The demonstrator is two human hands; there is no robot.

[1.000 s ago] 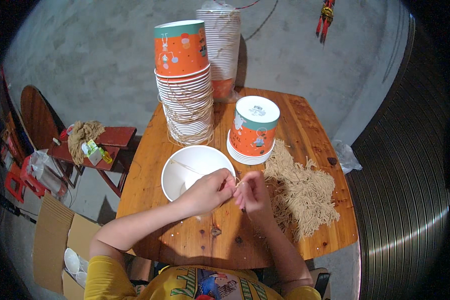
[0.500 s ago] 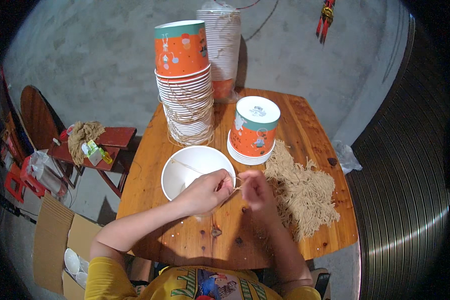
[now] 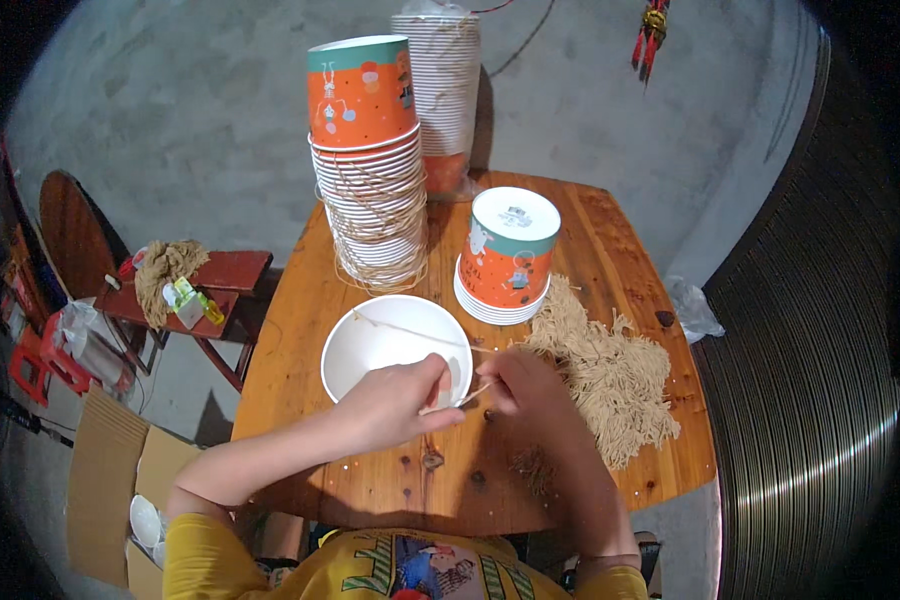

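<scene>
A white paper bowl lies with its open mouth toward me, at the table's near middle. My left hand is closed at the bowl's near-right side, its fingers on the rim and its thumb stretched toward the right hand. A thin tan string crosses the bowl's inside and runs to my right hand, which pinches it just right of the rim. A second length of string spans the gap between the left thumb and the right fingers. Right of that hand, a heap of cut tan strings spreads over the tabletop.
Behind the bowl stands a tall stack of paper buckets draped with string loops. A shorter upside-down orange stack is right of it, and a bagged stack behind. A cardboard box with white bowls is lower left, near a red bench.
My hands have drawn slightly apart, and the string between them now shows as two lengths. The left hand has opened its thumb outward and moved slightly lower. The bowl is nearly unmoved.
</scene>
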